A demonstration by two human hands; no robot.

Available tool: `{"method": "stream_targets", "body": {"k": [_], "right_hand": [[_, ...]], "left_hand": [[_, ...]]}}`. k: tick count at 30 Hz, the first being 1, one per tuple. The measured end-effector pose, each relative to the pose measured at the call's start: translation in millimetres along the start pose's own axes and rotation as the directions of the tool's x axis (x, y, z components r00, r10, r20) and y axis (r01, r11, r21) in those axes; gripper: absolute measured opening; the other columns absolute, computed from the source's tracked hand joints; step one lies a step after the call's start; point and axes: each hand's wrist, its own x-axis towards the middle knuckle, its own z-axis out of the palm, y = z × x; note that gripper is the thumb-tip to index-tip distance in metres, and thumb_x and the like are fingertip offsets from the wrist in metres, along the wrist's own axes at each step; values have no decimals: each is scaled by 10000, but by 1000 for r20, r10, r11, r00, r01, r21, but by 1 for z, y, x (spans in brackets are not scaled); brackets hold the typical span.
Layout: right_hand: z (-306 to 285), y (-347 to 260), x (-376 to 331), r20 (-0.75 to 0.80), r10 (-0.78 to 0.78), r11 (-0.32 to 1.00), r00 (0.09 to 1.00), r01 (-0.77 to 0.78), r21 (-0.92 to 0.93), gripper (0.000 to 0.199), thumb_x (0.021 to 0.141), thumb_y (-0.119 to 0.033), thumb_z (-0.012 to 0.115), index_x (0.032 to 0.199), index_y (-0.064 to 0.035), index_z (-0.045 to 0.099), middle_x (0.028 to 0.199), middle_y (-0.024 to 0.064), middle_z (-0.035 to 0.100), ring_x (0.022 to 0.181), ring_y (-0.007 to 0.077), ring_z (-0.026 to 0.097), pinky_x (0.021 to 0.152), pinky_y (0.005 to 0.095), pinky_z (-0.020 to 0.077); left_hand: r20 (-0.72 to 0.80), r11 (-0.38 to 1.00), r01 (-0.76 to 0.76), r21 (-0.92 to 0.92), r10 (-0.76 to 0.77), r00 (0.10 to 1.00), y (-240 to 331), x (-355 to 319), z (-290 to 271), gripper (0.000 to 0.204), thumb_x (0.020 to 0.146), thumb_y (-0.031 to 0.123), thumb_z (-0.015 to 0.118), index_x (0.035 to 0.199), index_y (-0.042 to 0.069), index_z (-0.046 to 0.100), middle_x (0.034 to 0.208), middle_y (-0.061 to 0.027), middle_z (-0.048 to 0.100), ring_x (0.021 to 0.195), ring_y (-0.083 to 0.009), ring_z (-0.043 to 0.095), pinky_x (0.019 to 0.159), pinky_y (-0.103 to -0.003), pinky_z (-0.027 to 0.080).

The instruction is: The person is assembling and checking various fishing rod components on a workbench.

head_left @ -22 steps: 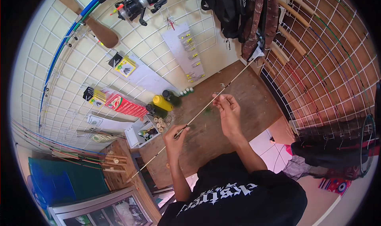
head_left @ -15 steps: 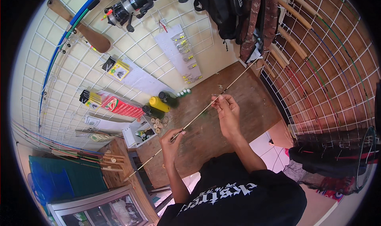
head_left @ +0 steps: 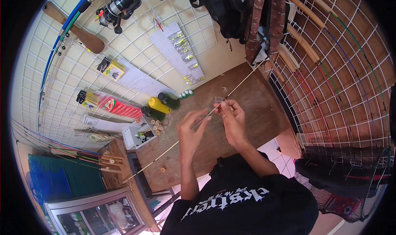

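A thin pale fishing rod blank (head_left: 165, 154) with dark bands runs diagonally across the wooden table, from the lower left to the grid wall at the upper right. My right hand (head_left: 233, 123) is closed around it with thumb and fingertips. Just beyond those fingertips, a small clear plastic packet (head_left: 218, 99) shows beside the rod; whether the fingers grip it too is hard to see. My left hand (head_left: 192, 127), somewhat blurred, is at the rod with its thumb and fingers apart, and the rod passes between them.
Cork rings (head_left: 156, 125) lie by a white box (head_left: 138, 135), near a yellow bottle (head_left: 159, 106) and dark bottles. One loose cork ring (head_left: 163, 169) sits near the table's front edge. Rods with cork handles (head_left: 303, 43) line the right grid; a spinning reel (head_left: 121, 12) hangs upper left.
My left hand has moved right along the rod, nearer my right hand, and its fingers have opened. A clear packet now shows more plainly at my right fingertips. The view has shifted slightly.
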Motion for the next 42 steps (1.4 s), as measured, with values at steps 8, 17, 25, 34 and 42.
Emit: {"method": "stream_targets", "body": {"k": [8, 17, 25, 34, 42], "right_hand": [[-1, -7, -2, -9, -34, 997, 999, 33, -76, 87, 907, -84, 580, 940, -5, 562, 919, 86, 635, 849, 113, 589, 798, 250, 462], [0, -9, -4, 31, -20, 999, 999, 21, -43, 77, 894, -54, 590, 938, 8, 575, 872, 51, 615, 820, 104, 584, 768, 244, 467], [1, -9, -5, 27, 2, 1000, 1000, -2, 14, 77, 891, -50, 593, 941, 7, 577, 864, 47, 611, 817, 105, 586, 764, 244, 469], [-1, -11, -1, 9, -48, 998, 999, 49, -27, 126, 872, -27, 617, 984, 16, 581, 918, 48, 614, 836, 93, 578, 763, 223, 467], [-3, -8, 0, -45, -162, 985, 986, 159, -65, 139, 867, -27, 626, 995, 19, 599, 917, 56, 630, 800, 88, 582, 736, 215, 465]], "left_hand": [[110, 945, 196, -262, -172, 979, -1, 7, 20, 123, 833, 41, 678, 941, -17, 678, 780, -46, 667, 574, -39, 517, 498, -168, 382], [98, 928, 196, -316, -174, 980, 3, 6, 18, 106, 842, 58, 668, 921, -10, 684, 712, -21, 641, 532, -34, 505, 464, -180, 367], [124, 928, 222, -300, -193, 973, 2, 7, 15, 103, 842, 41, 663, 923, -21, 671, 733, -39, 649, 553, -37, 515, 476, -175, 375], [135, 938, 213, -272, -182, 974, -1, 8, 14, 102, 841, 17, 658, 931, -31, 657, 761, -62, 658, 573, -42, 521, 488, -172, 381], [141, 935, 226, -275, -194, 971, -3, 8, 16, 101, 836, 23, 667, 925, -24, 659, 760, -58, 662, 570, -34, 518, 482, -169, 375]]}}
